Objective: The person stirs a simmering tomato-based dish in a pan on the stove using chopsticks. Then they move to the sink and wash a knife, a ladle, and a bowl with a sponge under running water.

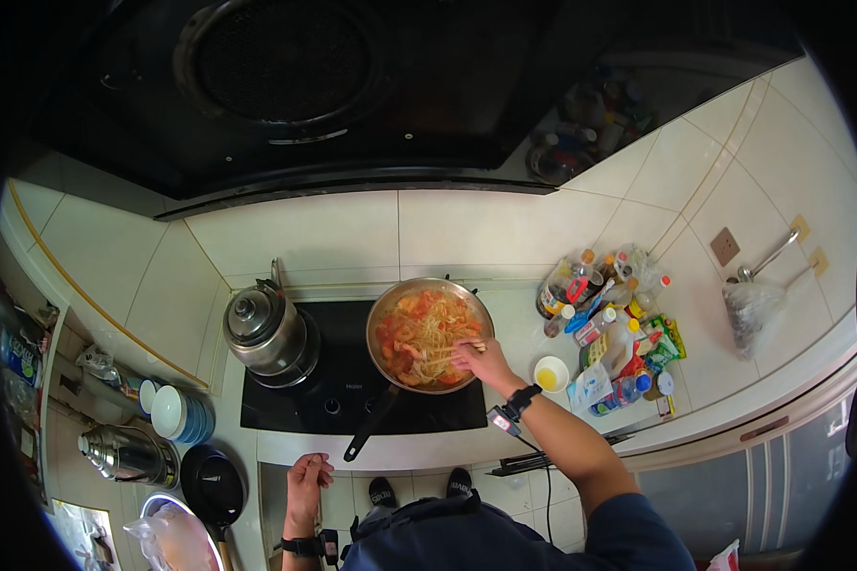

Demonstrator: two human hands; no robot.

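Observation:
A steel frying pan (488,314) with a long black handle stands on the right part of the black cooktop (286,417). In it lie noodles (439,328) among red, tomato-like pieces and sauce. My right hand (480,359) is over the pan's right side, closed around light chopsticks (446,350) whose ends reach into the noodles. Left of the pan handle and below the counter's front edge, my left hand (308,475) hangs with fingers loosely curled; no held thing shows in it. A small white cup (551,374) with yellow liquid stands right of the pan.
A steel kettle (261,335) stands on the cooktop's left. Bottles and seasoning packets (614,335) crowd the right counter. Along the left counter are stacked bowls (178,414), a steel thermos flask (128,457), a black pan (213,485) and a bowl holding a plastic bag. A range hood (428,153) hangs above.

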